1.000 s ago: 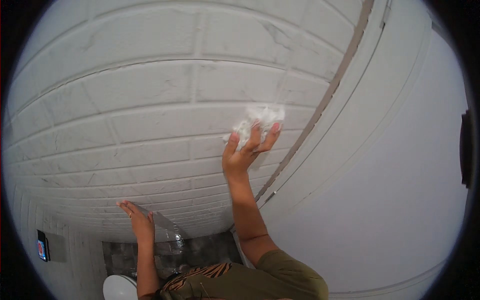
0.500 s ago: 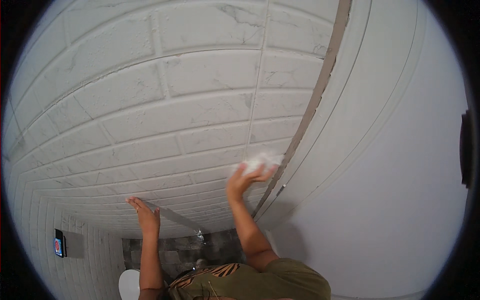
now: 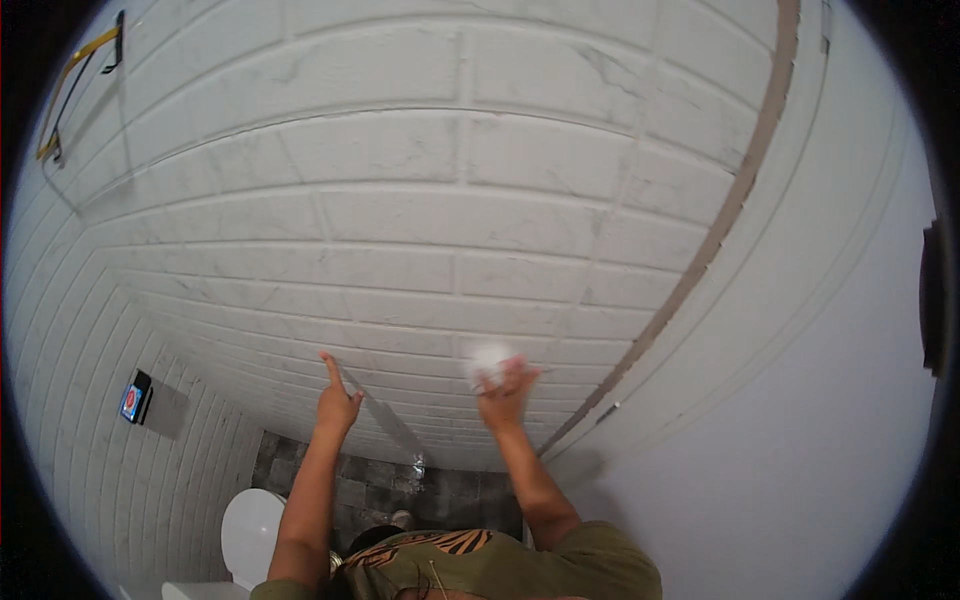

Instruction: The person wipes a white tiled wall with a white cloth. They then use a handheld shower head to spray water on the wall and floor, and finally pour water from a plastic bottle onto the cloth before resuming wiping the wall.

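Under my right hand (image 3: pixel 508 396) is a crumpled white cloth or tissue (image 3: pixel 490 366), smeared by motion, against the white brick-patterned wall (image 3: pixel 400 220). The fingers are bent over the wad, which sticks out past them on the left. Lower on the left, my left hand (image 3: pixel 340 405) is raised at the same wall with the index finger stretched out and the thumb apart. It holds nothing that I can see; whether the fingertip touches the wall, I cannot tell.
A brown strip (image 3: pixel 740 190) edges the wall beside a white frame (image 3: pixel 800 230). On the left wall are a phone-like device (image 3: pixel 135 398) and, higher, a gold-and-black rack (image 3: pixel 85 90). A white toilet (image 3: pixel 252 530) stands lower left on dark floor tiles (image 3: pixel 355 490).
My view has shifted left, bringing in the rack and more of the toilet. My right hand has moved away from the brown strip with the white wad. My left hand now points one finger.
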Demonstrator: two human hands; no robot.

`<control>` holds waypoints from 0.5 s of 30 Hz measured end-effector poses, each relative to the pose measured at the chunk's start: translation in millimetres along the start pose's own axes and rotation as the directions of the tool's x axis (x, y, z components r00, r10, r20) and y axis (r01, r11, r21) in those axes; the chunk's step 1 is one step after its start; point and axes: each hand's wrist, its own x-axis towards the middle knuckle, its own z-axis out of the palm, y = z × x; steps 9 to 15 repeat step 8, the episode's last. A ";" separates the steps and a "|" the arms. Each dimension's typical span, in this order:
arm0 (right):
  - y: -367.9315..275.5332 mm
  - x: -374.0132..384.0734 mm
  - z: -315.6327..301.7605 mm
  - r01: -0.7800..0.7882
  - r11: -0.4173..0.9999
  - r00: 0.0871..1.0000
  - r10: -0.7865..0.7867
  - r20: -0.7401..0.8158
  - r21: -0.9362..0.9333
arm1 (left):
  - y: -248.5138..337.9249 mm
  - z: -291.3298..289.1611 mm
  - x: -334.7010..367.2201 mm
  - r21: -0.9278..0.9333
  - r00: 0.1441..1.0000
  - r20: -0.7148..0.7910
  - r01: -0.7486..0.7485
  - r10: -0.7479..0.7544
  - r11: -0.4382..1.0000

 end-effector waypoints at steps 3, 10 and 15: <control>7.1 104.7 -35.3 -0.222 0.966 0.921 0.252 -0.297 0.132 | -4.0 -2.6 -1.4 -0.015 1.000 0.007 -0.009 0.009 1.000; -8.3 237.2 -68.3 -0.260 0.907 0.823 0.387 -0.415 0.331 | -5.7 2.8 1.3 -0.095 0.999 0.018 -0.040 0.042 0.995; -8.3 237.2 -68.3 -0.260 0.907 0.823 0.387 -0.415 0.331 | -5.7 2.8 1.3 -0.095 0.999 0.018 -0.040 0.042 0.995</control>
